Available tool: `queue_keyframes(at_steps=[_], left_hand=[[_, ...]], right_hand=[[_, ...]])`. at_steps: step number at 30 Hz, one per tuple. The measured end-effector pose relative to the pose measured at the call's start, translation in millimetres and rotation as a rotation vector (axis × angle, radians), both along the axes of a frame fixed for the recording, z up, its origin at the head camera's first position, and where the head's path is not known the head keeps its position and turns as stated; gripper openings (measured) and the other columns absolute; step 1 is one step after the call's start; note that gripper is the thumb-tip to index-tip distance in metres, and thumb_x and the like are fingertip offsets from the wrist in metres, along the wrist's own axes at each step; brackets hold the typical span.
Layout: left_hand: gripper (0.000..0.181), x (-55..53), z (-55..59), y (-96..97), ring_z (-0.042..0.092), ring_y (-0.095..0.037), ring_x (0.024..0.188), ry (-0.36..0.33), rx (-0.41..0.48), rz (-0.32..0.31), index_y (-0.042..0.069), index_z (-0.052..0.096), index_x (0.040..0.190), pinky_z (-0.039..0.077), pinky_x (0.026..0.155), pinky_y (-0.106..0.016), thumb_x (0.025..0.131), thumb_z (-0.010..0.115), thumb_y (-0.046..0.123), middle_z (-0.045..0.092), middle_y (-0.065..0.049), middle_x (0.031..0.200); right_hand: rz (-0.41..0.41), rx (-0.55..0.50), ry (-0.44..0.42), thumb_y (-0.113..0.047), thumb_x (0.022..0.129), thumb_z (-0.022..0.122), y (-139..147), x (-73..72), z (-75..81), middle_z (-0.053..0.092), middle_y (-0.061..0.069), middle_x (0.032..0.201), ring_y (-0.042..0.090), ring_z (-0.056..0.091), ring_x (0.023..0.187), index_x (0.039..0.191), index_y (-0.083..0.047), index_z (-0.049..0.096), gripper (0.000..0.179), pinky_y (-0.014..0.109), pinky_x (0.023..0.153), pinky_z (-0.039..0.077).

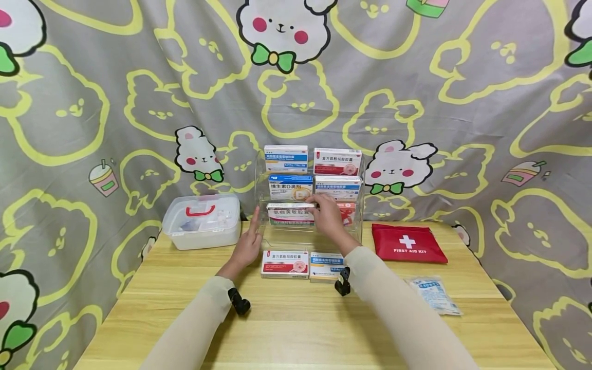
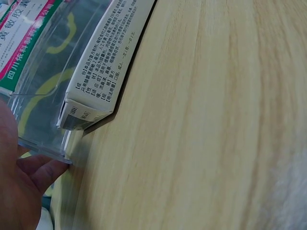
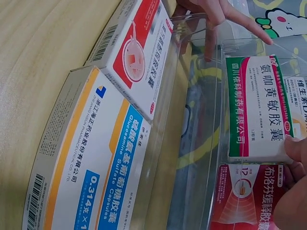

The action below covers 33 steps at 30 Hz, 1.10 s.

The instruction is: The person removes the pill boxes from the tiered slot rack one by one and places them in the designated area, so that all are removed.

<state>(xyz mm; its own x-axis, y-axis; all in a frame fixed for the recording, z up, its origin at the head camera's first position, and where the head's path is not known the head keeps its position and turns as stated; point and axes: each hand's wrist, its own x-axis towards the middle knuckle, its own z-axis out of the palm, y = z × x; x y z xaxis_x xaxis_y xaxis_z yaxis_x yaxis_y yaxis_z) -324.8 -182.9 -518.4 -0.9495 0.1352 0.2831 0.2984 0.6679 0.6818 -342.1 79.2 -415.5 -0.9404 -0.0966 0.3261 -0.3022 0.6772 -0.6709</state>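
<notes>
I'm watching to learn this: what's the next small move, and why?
Perhaps the right hand should release the green-striped box: it stands in the clear rack beside a red box, and the left hand touches the rack's side, which may steady it.

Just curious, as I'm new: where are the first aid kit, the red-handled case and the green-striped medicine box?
First aid kit (image 1: 408, 242): head view, on its white cross.
Red-handled case (image 1: 209, 238): head view, on its front wall.
Medicine box (image 3: 258, 109): right wrist view, on its printed front.
</notes>
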Motion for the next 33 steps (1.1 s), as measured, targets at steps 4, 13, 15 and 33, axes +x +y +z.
queue_keyframes(at_steps=[4,13,15,33], left_hand=[[0.088,0.2,0.5,0.0,0.060,-0.051,0.122,-0.011,0.004,-0.001,0.041,-0.008,0.165,0.050,0.087,-0.058,0.104,0.042,0.003,0.040,-0.026,0.159],[0.090,-0.3,-0.1,0.5,0.068,-0.041,0.086,0.004,-0.004,0.008,0.041,-0.008,0.165,0.047,0.063,-0.043,0.102,0.043,0.002,0.040,-0.024,0.160],[0.090,-0.4,-0.4,0.2,0.068,-0.045,0.096,0.003,-0.001,0.005,0.041,-0.008,0.165,0.047,0.064,-0.043,0.102,0.043,0.002,0.039,-0.024,0.160],[0.089,0.0,-0.9,0.0,0.067,-0.037,0.083,0.001,0.000,0.005,0.042,-0.008,0.165,0.050,0.076,-0.050,0.103,0.042,0.002,0.038,-0.024,0.160]], right_hand=[[0.006,-0.025,-0.008,-0.010,0.099,0.067,1.3,-0.3,-0.3,0.066,0.008,0.121,0.027,0.060,0.111,0.117,-0.011,0.072,0.018,0.042,0.096,0.052],[0.021,-0.065,-0.023,-0.008,0.102,0.061,3.8,-0.4,1.0,0.059,0.010,0.130,0.029,0.060,0.114,0.118,-0.009,0.067,0.017,0.043,0.100,0.052],[0.025,-0.081,-0.027,-0.008,0.102,0.060,4.3,0.2,1.8,0.059,0.010,0.129,0.029,0.060,0.113,0.118,-0.010,0.067,0.017,0.043,0.098,0.052],[0.067,-0.160,-0.025,-0.007,0.104,0.058,10.3,4.5,7.0,0.058,0.010,0.122,0.026,0.059,0.107,0.121,-0.008,0.065,0.019,0.041,0.093,0.053]])
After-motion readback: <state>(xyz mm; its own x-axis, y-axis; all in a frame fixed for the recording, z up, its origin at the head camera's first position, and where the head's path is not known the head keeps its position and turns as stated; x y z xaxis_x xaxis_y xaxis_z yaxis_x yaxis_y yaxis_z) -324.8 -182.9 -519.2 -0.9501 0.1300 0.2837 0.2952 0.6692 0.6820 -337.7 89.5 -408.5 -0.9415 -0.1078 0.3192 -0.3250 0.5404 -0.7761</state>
